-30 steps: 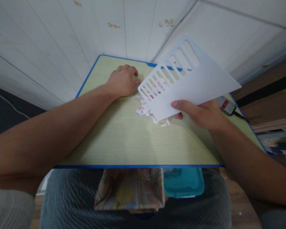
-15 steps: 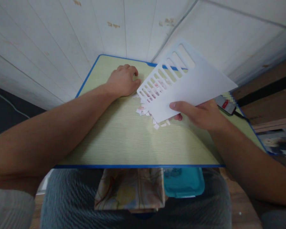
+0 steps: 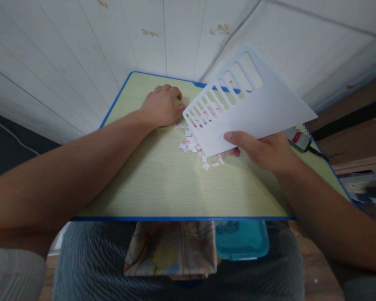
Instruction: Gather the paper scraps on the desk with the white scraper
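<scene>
In the head view, my right hand (image 3: 263, 148) grips a stiff white sheet (image 3: 257, 110), thumb on top and fingers underneath. A row of rounded slots, graded from long to short, runs along the sheet's left side. The sheet is tilted above a loose pile of small white and pinkish paper scraps (image 3: 189, 144), part of which shows through the slots. Left of the pile, my left hand (image 3: 163, 104) rests on the table, holding nothing, its thumb apart from the bent forefinger. The sheet's lower left corner hides some scraps.
The pale yellow-green folding table (image 3: 144, 179) has a blue rim and stands against white wall panels (image 3: 181, 37). At its right lies a phone-like device (image 3: 297, 140) with a cable. Below the front edge are a patterned fabric box (image 3: 172, 255) and a turquoise container (image 3: 242, 240).
The white sheet has shifted slightly up and to the right in my right hand, uncovering more scraps. My left hand stays in place.
</scene>
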`<state>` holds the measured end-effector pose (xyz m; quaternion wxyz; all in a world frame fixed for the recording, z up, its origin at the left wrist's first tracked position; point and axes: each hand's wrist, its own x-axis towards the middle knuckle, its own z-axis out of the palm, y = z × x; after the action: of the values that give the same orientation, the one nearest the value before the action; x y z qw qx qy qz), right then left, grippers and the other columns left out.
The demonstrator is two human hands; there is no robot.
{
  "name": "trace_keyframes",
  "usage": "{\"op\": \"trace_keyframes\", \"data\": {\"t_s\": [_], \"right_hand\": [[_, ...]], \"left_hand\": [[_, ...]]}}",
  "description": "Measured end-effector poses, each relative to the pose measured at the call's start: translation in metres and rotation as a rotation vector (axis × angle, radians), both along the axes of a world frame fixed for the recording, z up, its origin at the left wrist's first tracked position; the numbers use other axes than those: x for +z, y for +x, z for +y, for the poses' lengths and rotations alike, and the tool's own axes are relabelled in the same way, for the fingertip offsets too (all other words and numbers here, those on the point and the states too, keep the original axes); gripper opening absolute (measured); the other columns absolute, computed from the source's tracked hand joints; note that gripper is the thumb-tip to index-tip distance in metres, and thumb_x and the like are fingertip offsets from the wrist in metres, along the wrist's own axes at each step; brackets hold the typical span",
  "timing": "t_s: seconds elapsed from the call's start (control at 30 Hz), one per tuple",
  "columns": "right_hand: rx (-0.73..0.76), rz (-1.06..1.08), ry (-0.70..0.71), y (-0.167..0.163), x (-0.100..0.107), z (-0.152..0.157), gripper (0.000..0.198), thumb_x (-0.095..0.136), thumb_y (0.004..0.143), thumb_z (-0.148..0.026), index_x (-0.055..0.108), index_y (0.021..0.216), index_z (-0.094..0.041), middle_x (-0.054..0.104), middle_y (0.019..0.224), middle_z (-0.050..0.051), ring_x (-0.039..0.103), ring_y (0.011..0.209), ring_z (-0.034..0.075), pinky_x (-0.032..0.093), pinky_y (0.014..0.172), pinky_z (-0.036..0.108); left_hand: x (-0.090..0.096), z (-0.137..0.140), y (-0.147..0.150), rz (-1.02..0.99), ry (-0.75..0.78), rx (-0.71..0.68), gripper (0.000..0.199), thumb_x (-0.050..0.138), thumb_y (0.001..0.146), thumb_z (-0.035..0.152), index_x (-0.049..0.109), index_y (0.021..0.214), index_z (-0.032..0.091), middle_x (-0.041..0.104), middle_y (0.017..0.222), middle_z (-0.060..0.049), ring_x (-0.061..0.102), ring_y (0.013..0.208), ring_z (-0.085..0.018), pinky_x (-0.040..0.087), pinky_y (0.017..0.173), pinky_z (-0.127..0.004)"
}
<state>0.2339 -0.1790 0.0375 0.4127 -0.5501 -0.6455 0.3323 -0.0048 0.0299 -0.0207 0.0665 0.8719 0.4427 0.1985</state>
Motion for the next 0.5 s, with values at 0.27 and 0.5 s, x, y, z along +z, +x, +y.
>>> {"op": "trace_keyframes", "data": {"t_s": [0.27, 0.5], "right_hand": [[0.003, 0.018, 0.021, 0.0013, -0.0027, 0.0001, 0.027, 0.091, 0.086, -0.036, 0.071, 0.070, -0.028, 0.070, 0.063, 0.004, 0.062, 0.054, 0.021, 0.054, 0.048, 0.037], [-0.005, 0.019, 0.010, 0.0016, -0.0045, -0.0005, 0.031, 0.094, 0.085, -0.040, 0.070, 0.070, -0.028, 0.071, 0.063, 0.004, 0.061, 0.052, 0.021, 0.053, 0.046, 0.037]], "left_hand": [[0.0013, -0.0014, -0.0006, -0.039, -0.051, -0.014, 0.050, 0.057, 0.105, 0.056, 0.073, 0.147, 0.037, 0.072, 0.153, -0.007, 0.058, 0.146, -0.040, 0.045, 0.129, -0.066], [0.0041, -0.0043, 0.0006, -0.005, -0.057, 0.001, 0.049, 0.057, 0.104, 0.051, 0.074, 0.146, 0.032, 0.071, 0.155, -0.012, 0.058, 0.148, -0.045, 0.046, 0.127, -0.070]]}}
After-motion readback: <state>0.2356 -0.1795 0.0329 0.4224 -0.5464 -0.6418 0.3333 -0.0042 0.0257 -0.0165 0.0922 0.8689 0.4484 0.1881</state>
